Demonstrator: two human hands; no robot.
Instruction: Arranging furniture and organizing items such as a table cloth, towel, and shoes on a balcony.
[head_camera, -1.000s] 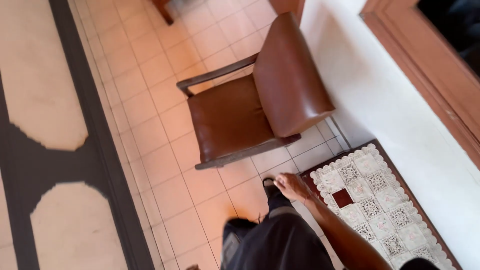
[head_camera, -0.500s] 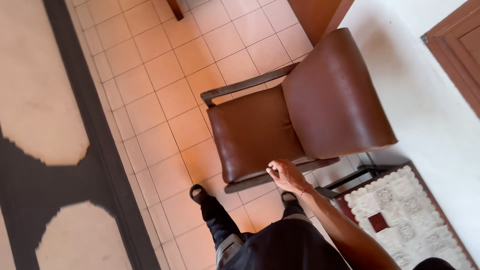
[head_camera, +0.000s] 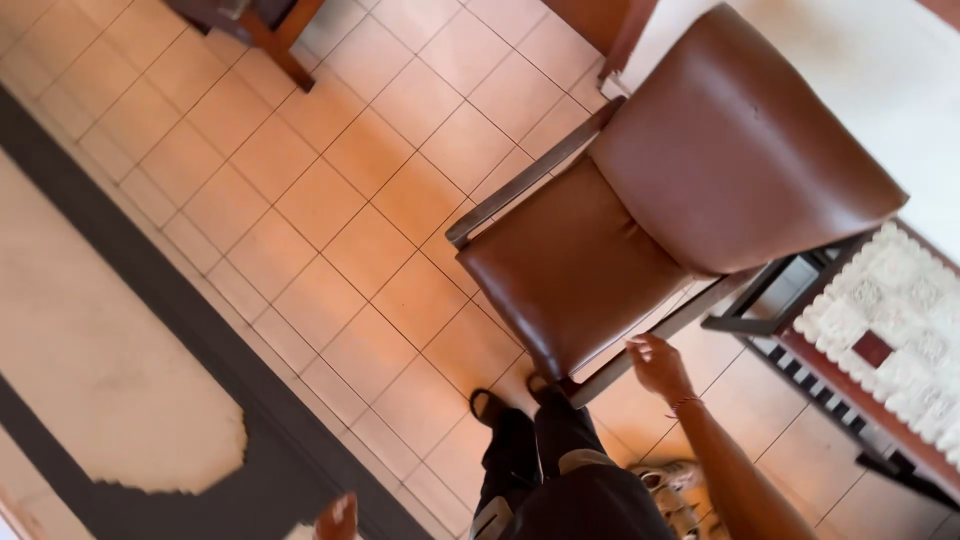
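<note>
A brown leather armchair with wooden armrests stands on the tiled floor in front of me. My right hand reaches out with loosely spread fingers, right at the chair's near wooden armrest, and holds nothing. A thin band circles that wrist. Only part of my left hand shows at the bottom edge, too little to tell its grip. My dark-trousered legs and sandalled feet stand just before the chair's front corner.
A side table with a white lace cloth stands right of the chair, against a pale wall. A dark and beige rug covers the floor on the left. Wooden furniture legs show at the top. Sandals lie near my arm.
The view has swung and closed in on the armchair. My right hand has moved from beside the lace-covered table to the chair's near armrest. My left hand has come into view.
</note>
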